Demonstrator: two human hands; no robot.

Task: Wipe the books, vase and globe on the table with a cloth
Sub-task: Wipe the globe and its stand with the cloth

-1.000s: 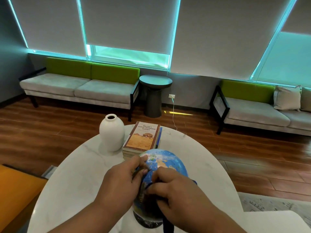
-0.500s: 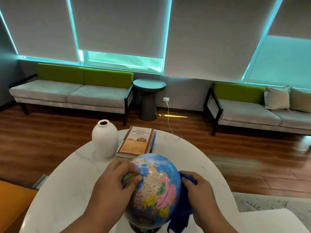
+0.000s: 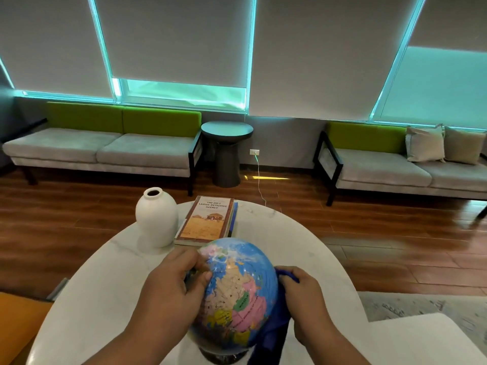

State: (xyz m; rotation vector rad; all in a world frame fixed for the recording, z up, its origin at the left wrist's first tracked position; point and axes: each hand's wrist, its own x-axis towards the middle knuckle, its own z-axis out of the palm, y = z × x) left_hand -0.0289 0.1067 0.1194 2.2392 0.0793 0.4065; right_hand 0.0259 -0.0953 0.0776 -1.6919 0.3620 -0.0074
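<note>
Head view: the top cover of the books [image 3: 205, 221] reads "THE NO 1 LADIES DETECTIVE AGENCY"; "MONGOLIA" is legible on the globe [image 3: 237, 291]. The stack's long axis runs away from the person, towards the far edge of the white table [image 3: 303, 246]. The vase [image 3: 156, 217] stands upright just left of it. The globe stands at the near edge. The left hand [image 3: 171, 285] grips the globe's left side with curled fingers, and the right hand [image 3: 303, 293] bunches a blue cloth [image 3: 271, 335] against the right side.
</note>
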